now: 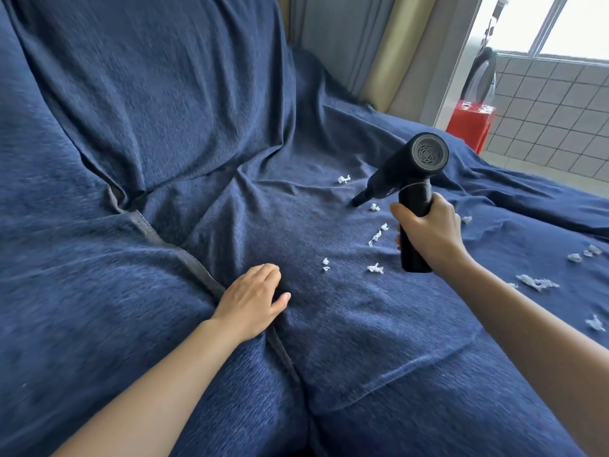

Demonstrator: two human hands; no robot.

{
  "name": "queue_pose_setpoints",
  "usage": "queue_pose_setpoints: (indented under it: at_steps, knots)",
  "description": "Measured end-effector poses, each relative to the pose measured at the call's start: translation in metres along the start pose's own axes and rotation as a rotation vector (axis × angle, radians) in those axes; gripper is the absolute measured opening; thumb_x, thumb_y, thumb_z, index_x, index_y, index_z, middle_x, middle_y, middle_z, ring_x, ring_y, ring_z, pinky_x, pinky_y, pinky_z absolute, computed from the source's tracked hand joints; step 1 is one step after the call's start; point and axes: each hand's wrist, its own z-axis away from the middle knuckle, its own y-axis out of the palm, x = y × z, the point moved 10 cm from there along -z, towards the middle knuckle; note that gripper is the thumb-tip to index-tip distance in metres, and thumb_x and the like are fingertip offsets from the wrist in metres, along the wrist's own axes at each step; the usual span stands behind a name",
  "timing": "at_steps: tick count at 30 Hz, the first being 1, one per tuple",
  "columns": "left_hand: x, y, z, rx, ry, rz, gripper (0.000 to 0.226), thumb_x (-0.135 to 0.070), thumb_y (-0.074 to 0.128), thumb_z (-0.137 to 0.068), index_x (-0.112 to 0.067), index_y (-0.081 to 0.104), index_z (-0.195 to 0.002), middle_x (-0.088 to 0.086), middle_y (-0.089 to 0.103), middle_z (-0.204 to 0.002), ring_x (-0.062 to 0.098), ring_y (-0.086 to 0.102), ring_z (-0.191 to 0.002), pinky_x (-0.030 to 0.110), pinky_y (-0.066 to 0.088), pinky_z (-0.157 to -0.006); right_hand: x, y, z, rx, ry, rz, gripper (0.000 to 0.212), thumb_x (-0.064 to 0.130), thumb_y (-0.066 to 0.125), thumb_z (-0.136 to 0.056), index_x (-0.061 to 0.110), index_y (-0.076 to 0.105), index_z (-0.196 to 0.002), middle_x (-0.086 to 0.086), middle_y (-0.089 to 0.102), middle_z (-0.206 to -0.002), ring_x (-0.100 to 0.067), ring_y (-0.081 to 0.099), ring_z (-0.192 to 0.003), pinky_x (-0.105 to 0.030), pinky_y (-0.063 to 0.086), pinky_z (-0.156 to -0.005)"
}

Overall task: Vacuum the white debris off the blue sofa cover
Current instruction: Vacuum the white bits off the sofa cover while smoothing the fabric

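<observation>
A dark blue sofa cover [164,159] drapes over the seat and backrest. My right hand [431,230] grips the handle of a black handheld vacuum [413,179], whose narrow nozzle touches the cover at the seat's middle right. Several scraps of white debris [375,237] lie just in front of the nozzle and below it, and more white scraps [537,282] are scattered on the right of the seat. My left hand [252,300] rests flat on the cover, fingers relaxed, beside a grey seam [184,255].
Behind the sofa on the right hang grey and beige curtains [349,37]. A red box [469,123] stands on a tiled floor by a window at the far right. The cover is wrinkled in folds where seat meets backrest.
</observation>
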Motion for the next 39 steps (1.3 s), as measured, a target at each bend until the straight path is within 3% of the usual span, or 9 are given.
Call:
queue_pose_setpoints:
  at_steps: [2, 4, 9, 16, 19, 21, 24, 28, 39]
  knots:
    - [-0.003, -0.004, -0.005, -0.032, -0.002, -0.086, 0.037, -0.049, 0.036, -0.091, -0.017, 0.051, -0.103, -0.006, 0.054, -0.106, 0.021, 0.051, -0.102, 0.031, 0.039, -0.088, -0.005, 0.003, -0.004, -0.001, 0.008, 0.001, 0.031, 0.033, 0.072, -0.082, 0.009, 0.057, -0.097, -0.013, 0.070, -0.083, -0.033, 0.073, -0.072, -0.052, 0.063, -0.072]
    - [-0.003, -0.003, -0.012, -0.043, -0.009, -0.149, 0.052, -0.056, 0.025, -0.088, -0.022, 0.051, -0.117, -0.005, 0.055, -0.105, 0.022, 0.051, -0.095, 0.035, 0.043, -0.085, -0.009, 0.007, -0.010, -0.007, 0.008, 0.004, 0.033, 0.038, 0.071, -0.079, 0.012, 0.057, -0.094, -0.014, 0.071, -0.086, -0.035, 0.072, -0.077, -0.052, 0.062, -0.074]
    - [-0.010, 0.013, -0.030, 0.079, -0.015, -0.280, 0.059, -0.059, 0.026, -0.093, -0.035, 0.026, -0.146, 0.003, 0.044, -0.122, 0.026, 0.041, -0.106, 0.039, 0.036, -0.097, -0.011, 0.010, -0.023, -0.025, -0.008, -0.004, 0.032, 0.039, 0.071, -0.079, 0.014, 0.057, -0.094, -0.015, 0.072, -0.088, -0.036, 0.072, -0.082, -0.048, 0.061, -0.077]
    - [-0.021, 0.007, -0.048, -0.002, 0.064, -0.141, 0.069, -0.065, 0.020, -0.082, -0.019, 0.062, -0.111, 0.001, 0.050, -0.111, 0.024, 0.047, -0.103, 0.040, 0.041, -0.096, -0.005, 0.016, -0.048, -0.068, -0.042, -0.037, 0.030, 0.034, 0.071, -0.084, 0.013, 0.054, -0.096, -0.013, 0.070, -0.092, -0.027, 0.068, -0.077, -0.032, 0.053, -0.062]
    - [-0.024, 0.014, -0.058, 0.041, 0.087, -0.034, 0.056, -0.060, 0.032, -0.087, -0.015, 0.058, -0.107, 0.001, 0.041, -0.144, 0.023, 0.032, -0.136, 0.043, 0.030, -0.110, -0.003, 0.022, -0.059, -0.061, -0.024, -0.072, 0.031, 0.042, 0.070, -0.077, 0.020, 0.051, -0.088, -0.016, 0.071, -0.091, -0.036, 0.073, -0.078, -0.049, 0.062, -0.071]
    - [-0.022, 0.025, -0.060, 0.107, 0.079, -0.019, 0.047, -0.057, 0.037, -0.091, -0.018, 0.052, -0.111, -0.003, 0.028, -0.154, 0.019, 0.017, -0.145, 0.039, 0.021, -0.116, -0.002, 0.029, -0.067, -0.050, -0.031, -0.068, 0.030, 0.038, 0.071, -0.080, 0.016, 0.052, -0.090, -0.016, 0.071, -0.090, -0.033, 0.072, -0.074, -0.044, 0.062, -0.069]
    - [-0.019, 0.031, -0.061, 0.138, 0.057, -0.004, 0.041, -0.053, 0.041, -0.093, -0.020, 0.048, -0.116, -0.005, 0.026, -0.155, 0.017, 0.015, -0.145, 0.037, 0.015, -0.117, -0.004, 0.045, -0.076, -0.033, -0.047, -0.026, 0.030, 0.033, 0.071, -0.086, 0.010, 0.054, -0.095, -0.006, 0.065, -0.084, -0.014, 0.062, -0.065, -0.020, 0.049, -0.055]
    - [-0.018, 0.029, -0.060, 0.116, 0.057, -0.009, 0.045, -0.054, 0.041, -0.093, -0.021, 0.046, -0.122, -0.005, 0.030, -0.154, 0.016, 0.018, -0.144, 0.036, 0.016, -0.117, -0.009, 0.062, -0.087, -0.019, -0.035, -0.030, 0.030, 0.035, 0.071, -0.085, 0.013, 0.054, -0.093, -0.010, 0.070, -0.090, -0.026, 0.070, -0.074, -0.033, 0.053, -0.063]
    - [-0.020, 0.026, -0.061, 0.046, 0.072, -0.029, 0.064, -0.065, 0.020, -0.079, -0.019, 0.051, -0.111, -0.002, 0.045, -0.145, 0.021, 0.033, -0.138, 0.039, 0.027, -0.113, -0.014, 0.066, -0.111, -0.045, -0.028, 0.016, 0.030, 0.031, 0.069, -0.090, 0.009, 0.051, -0.102, -0.007, 0.060, -0.096, -0.007, 0.051, -0.066, -0.020, 0.037, -0.052]
